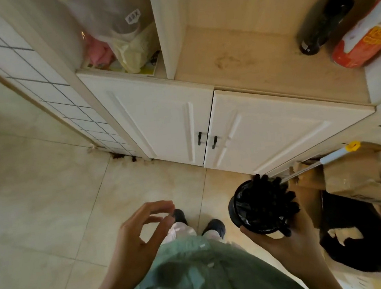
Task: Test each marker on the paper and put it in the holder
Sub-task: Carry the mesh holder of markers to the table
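The tiled floor [37,211] fills the left and lower part of the view. Against the wall stands a white cabinet [206,123] with 2 doors and 2 dark handles [207,140] side by side at the middle seam. Its wooden top [259,68] carries a dark bottle [323,24] lying tilted and, just beside it at the right edge, a red and white package [364,46]. In the open compartment to the left sit plastic bags [119,42], pink and pale yellow. Cardboard boxes [357,179] are stacked at the right, with a white tube capped in yellow [339,153] lying across them and a black cloth [355,244] below.

The person wears a green shirt [196,275] and dark shoes [194,220]. The right hand [280,239] grips a black holder [253,211] from beneath, fingers curled round its base; the holder is packed with black markers [273,199], caps up. The left hand [138,232] hangs in the air over the floor, holding nothing, fingers loosely spread and bent. No paper can be made out.
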